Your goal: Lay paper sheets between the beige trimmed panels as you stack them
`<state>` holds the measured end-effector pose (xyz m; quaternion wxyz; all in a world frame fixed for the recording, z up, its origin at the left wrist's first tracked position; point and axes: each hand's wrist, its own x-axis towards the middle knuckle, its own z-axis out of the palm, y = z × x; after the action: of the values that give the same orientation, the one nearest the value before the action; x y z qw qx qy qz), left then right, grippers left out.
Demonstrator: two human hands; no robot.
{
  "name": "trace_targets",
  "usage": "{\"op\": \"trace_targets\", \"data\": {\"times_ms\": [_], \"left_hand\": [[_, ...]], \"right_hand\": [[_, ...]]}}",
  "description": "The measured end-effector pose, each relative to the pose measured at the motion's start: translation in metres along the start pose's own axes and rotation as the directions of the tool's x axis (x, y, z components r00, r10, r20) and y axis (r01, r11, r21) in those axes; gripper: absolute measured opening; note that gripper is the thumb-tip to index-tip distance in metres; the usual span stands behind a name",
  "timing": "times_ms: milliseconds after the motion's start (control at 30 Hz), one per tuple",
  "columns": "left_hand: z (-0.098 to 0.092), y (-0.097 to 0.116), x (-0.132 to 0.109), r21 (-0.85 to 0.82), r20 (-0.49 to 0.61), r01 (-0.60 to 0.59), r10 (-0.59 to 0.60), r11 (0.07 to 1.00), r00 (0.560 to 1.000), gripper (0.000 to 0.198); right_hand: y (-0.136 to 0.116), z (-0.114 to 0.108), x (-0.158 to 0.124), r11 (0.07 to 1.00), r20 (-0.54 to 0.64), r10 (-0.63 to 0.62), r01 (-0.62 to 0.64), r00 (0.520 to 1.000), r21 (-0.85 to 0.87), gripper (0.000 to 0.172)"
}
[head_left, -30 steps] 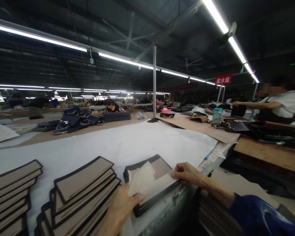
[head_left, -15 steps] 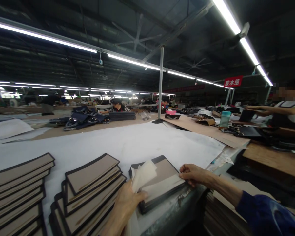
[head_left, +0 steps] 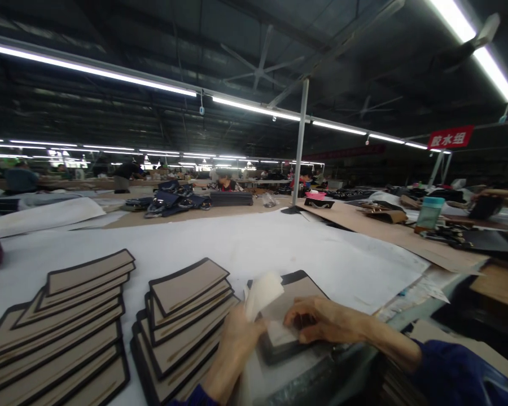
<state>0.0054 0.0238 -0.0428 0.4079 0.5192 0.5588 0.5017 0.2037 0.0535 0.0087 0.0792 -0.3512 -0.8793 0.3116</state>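
Note:
My left hand (head_left: 239, 338) is closed around some thin cream-coloured sheets (head_left: 265, 290), which fold up above the fingers. These sheets overlap the left side of a beige panel with a dark border (head_left: 309, 287), lying on a small pile at the table edge. Over the panel's near right part, my right hand (head_left: 328, 321) has its fingers curled and drawn together. Blur hides what those fingertips grip. Left of my hands a fanned stack of similar panels (head_left: 190, 287) lies on white paper, each with a brownish streak along one edge.
A second fanned stack of panels (head_left: 80, 316) lies further left. White paper (head_left: 258, 237) covers the table. A metal post (head_left: 300, 146) rises from its far side. Dark blue pieces (head_left: 173, 197) are heaped beyond, and a bottle with a turquoise lid (head_left: 430, 214) stands right.
My right hand has moved from the panel's right edge leftward over its surface. The left hand still grips the cream sheets. The whole view has turned left.

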Motion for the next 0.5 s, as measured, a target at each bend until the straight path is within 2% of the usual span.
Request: {"op": "trace_targets", "data": {"times_ms": [100,167,267,400,433,500], "left_hand": [[-0.003,0.003,0.0,0.1,-0.038,-0.026,0.03,0.995,0.999,0.006],[-0.002,0.003,0.0,0.108,-0.058,-0.028,0.035,0.994,0.998,0.006],[-0.001,0.002,0.001,0.066,-0.048,-0.044,0.047,0.997,0.998,0.005],[0.0,0.002,0.002,0.022,-0.045,-0.077,0.078,0.997,0.996,0.008],[0.0,0.003,0.002,0.011,-0.06,-0.079,0.08,0.997,0.995,0.009],[0.001,0.005,0.001,-0.038,-0.072,-0.092,0.089,0.995,0.993,0.01]], "right_hand": [[0.007,-0.011,0.008,0.996,0.106,-0.004,-0.005,0.994,0.089,0.033],[0.01,-0.02,0.015,0.972,0.219,0.017,-0.068,0.976,0.225,0.038],[0.011,-0.035,0.029,0.893,0.387,0.021,-0.191,0.922,0.408,0.047],[0.008,-0.051,0.052,0.88,0.553,-0.012,-0.254,0.833,0.402,0.045],[0.006,-0.053,0.06,0.896,0.545,-0.007,-0.236,0.839,0.376,0.042],[0.003,-0.053,0.077,0.93,0.443,0.001,-0.163,0.897,0.33,0.033]]}}
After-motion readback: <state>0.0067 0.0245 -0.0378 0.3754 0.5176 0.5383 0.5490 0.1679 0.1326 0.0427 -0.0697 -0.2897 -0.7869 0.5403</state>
